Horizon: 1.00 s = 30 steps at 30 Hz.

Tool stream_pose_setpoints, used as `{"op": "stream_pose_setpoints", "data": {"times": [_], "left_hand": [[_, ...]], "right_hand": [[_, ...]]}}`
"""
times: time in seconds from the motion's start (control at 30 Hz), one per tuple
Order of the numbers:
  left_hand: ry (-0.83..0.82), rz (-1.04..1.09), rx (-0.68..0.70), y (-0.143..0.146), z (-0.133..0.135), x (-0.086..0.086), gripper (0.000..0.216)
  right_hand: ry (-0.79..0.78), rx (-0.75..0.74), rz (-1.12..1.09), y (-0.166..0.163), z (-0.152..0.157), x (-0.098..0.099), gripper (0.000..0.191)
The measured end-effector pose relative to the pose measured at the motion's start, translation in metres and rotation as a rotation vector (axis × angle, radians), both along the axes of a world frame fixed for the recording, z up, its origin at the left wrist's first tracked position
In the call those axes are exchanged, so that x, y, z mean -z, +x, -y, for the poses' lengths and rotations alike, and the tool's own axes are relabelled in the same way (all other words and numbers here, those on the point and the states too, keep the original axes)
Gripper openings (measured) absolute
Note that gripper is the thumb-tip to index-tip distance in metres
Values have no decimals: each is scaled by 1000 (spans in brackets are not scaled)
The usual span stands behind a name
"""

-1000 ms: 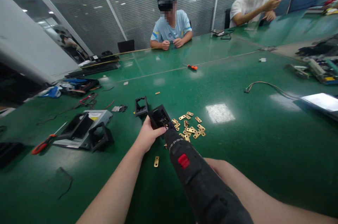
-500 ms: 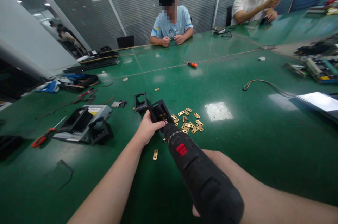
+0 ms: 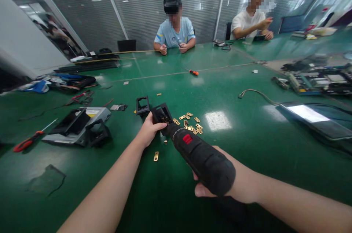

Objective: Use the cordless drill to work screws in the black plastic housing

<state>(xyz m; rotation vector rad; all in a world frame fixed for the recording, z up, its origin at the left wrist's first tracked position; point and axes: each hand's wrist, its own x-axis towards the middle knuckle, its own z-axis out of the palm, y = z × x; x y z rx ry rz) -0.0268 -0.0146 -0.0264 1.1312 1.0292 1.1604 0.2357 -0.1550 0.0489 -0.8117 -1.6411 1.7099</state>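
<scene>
My left hand [image 3: 150, 130] is closed on the near-left side of a black plastic housing [image 3: 160, 110], its thumb over the edge. Inside the housing are small brass-coloured parts. A black cordless drill [image 3: 202, 156] with a red switch on top is in the grip of my right hand [image 3: 209, 185]. Its chuck end points into the housing; the bit's tip is hidden. Right of the housing lie several brass plates [image 3: 189, 128] with holes. One single brass plate [image 3: 156, 156] and a small screw [image 3: 165, 142] lie nearer me.
Another black frame [image 3: 142, 105] stands behind my left hand. On the left are a grey metal case [image 3: 82, 134], a third black frame [image 3: 98, 132] and a red-handled screwdriver [image 3: 29, 141]. A tablet-like device [image 3: 316, 119] lies right. Two people sit across the green table.
The view has shifted, so the table things sit slightly further left. The drill's rear has swung up and away from me, its chuck still at the housing. My left hand keeps its hold.
</scene>
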Motion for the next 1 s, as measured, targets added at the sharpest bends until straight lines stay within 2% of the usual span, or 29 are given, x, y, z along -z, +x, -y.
{"op": "stream_pose_setpoints", "data": {"times": [0.17,0.27,0.37,0.47,0.6,0.7,0.87,1.0], "left_hand": [[-55,148,13,3,1,-5,54],[-81,189,-22,7,0,-7,51],[-103,189,-49,10,-3,-6,55],[-98,194,-50,10,-4,-4,51],[-81,213,-49,9,-5,-2,51],[-80,226,-42,10,-5,-2,53],[-104,232,-63,11,-4,-5,50],[-120,214,-52,10,-2,-7,52]], "right_hand": [[-38,-18,8,3,-4,18,42],[-284,-235,-45,7,-8,29,41],[-374,-238,-31,8,-10,29,46],[-272,-202,43,6,-12,16,49],[-161,-219,95,4,-14,5,40],[-103,-235,98,4,-15,6,39],[50,-164,110,2,-12,9,48],[44,-148,77,-2,-8,10,53]]}}
